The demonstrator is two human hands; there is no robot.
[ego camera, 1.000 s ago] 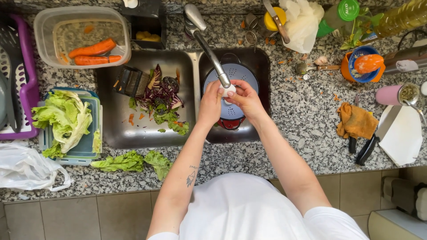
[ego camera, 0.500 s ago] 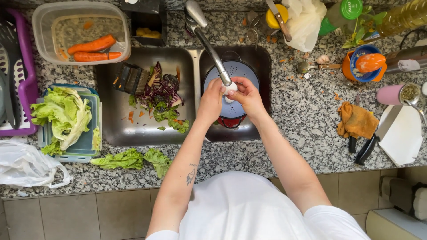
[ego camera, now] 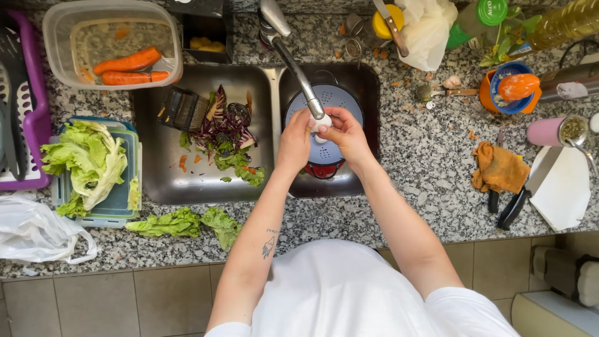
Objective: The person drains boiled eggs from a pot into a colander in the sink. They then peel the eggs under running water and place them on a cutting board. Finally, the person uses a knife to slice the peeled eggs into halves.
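Both of my hands meet over the right sink basin, just under the tip of the metal faucet. My left hand and my right hand together hold a small white round object, which I cannot identify. Below them in the basin sits a blue-grey perforated colander with a red base. Whether water runs from the faucet I cannot tell.
The left basin holds a box grater and red cabbage and lettuce scraps. A clear tub with carrots stands at back left. Lettuce lies on a blue container; more leaves lie at the counter's front. At right lie an orange cloth, knives and a white board.
My hands have stayed under the faucet tip with the white object; the fingers shifted only slightly around it.
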